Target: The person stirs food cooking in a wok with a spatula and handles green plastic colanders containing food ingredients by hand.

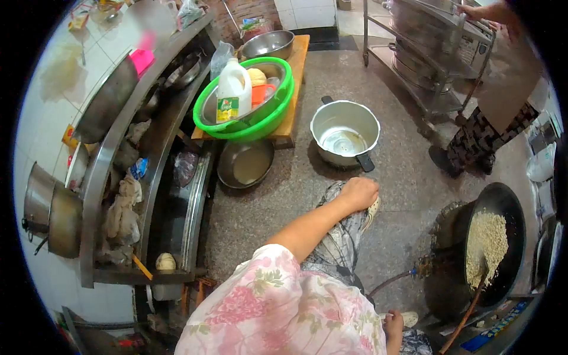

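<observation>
My left hand [360, 193] rests on my left knee, its fingers curled under in a loose fist, and no object shows in it. My right hand [393, 325] is low at the bottom edge, near my right leg, with its fingers curled in and partly hidden. Ahead of the left hand, an open metal pot [331, 127] with black handles stands on the floor, with a little liquid inside. To the right, a large black wok [513, 222] holds pale chopped bits [486, 239]. A wooden-handled tool [467, 316] leans in it.
At left, a green basin [204, 121] with a white jug [232, 89] sits on a low wooden table [302, 56]. A dark bowl [260, 160] stands beneath. A metal shelf [118, 160] runs along the wall. A person [503, 100] stands beside a steel cart [408, 97].
</observation>
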### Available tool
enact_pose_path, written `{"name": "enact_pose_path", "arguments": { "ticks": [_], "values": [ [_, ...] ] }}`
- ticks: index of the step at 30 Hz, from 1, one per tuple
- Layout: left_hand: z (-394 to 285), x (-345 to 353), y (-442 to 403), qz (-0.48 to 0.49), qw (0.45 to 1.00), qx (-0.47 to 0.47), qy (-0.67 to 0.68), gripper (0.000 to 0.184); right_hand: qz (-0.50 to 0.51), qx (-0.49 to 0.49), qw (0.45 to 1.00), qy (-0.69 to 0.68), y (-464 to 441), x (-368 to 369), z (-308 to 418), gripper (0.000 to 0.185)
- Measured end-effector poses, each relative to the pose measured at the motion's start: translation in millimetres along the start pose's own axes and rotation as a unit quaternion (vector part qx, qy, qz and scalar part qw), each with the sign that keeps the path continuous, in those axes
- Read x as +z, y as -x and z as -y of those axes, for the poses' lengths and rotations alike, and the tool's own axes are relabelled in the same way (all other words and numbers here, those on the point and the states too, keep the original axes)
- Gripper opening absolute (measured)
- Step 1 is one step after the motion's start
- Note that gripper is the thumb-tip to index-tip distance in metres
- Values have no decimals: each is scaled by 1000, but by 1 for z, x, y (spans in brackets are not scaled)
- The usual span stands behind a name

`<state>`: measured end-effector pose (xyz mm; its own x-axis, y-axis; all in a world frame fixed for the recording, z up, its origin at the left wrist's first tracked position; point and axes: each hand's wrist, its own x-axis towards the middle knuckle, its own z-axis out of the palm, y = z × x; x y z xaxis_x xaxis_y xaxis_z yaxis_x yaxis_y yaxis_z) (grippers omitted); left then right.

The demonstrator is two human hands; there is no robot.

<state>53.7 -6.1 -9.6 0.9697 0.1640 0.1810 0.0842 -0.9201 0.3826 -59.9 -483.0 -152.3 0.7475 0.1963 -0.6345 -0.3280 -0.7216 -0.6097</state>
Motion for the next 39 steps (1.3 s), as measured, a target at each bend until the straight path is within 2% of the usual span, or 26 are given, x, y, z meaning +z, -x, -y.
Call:
{"name": "enact_pose_path", "arguments": {
  "ticks": [10, 13, 16, 17, 18, 19, 20, 21, 22, 23, 24, 25, 26, 28, 30, 32, 35, 36, 39],
  "values": [
    [-3, -9, -1, 17, 1000, 2, 1, 18, -30, -42, 998, 49, 0, 2, -2, 23],
    [-5, -9, -2, 35, 999, -25, 4, 19, 2, -48, 996, 77, -14, 0, -27, 30],
    [-1, 3, -2, 39, 999, -17, -6, 19, -15, -22, 999, 41, -14, 4, -38, 26],
    [5, 8, -1, 41, 999, -6, -36, 19, -29, -102, 990, 95, -19, 3, -37, 28],
    [-5, -8, -3, 113, 988, -73, -79, 18, -32, -89, 992, 78, -21, -1, -20, 20],
    [8, 5, -4, 133, 984, -27, -116, 13, -28, -29, 999, 0, -31, -2, -6, 13],
    [-15, -1, -6, 161, 982, -21, -99, 15, -32, 61, 990, -120, -34, -8, 8, 11],
    [-17, 11, -5, 140, 989, -3, -49, 18, -49, 132, 967, -212, -35, -16, 24, 16],
    [-33, 22, -4, 108, 992, 28, 65, 21, -70, 50, 949, -303, -67, -16, -22, 16],
    [-70, 24, -2, 122, 979, 114, 115, 22, -161, 110, 905, -377, -54, -24, 14, 15],
    [-99, 34, 6, 170, 958, 125, 196, 20, -173, 36, 899, -400, -64, -30, 0, 12],
    [-131, 43, 20, 224, 926, 160, 257, 20, -200, 103, 832, -507, -67, -32, 9, 8],
    [-163, 43, 35, 274, 891, 183, 311, 20, -222, 164, 813, -512, -54, -42, 40, 9],
    [-231, 14, 65, 358, 815, 285, 356, 20, -223, 176, 796, -535, -48, -47, 51, 12],
    [-269, 13, 92, 381, 753, 400, 358, 23, -240, 197, 781, -541, -46, -48, 54, 14],
    [-299, 6, 119, 391, 700, 437, 408, 22, -242, 218, 770, -548, -45, -50, 54, 16],
    [-311, 2, 143, 377, 687, 450, 429, 22, -253, 210, 756, -565, -37, -50, 56, 17],
    [-311, 1, 149, 380, 702, 431, 420, 20, -252, 208, 758, -565, -35, -49, 52, 16],
    [-300, -5, 158, 406, 655, 432, 469, 19, -252, 200, 752, -576, -29, -40, 40, 13]
  ]
}}
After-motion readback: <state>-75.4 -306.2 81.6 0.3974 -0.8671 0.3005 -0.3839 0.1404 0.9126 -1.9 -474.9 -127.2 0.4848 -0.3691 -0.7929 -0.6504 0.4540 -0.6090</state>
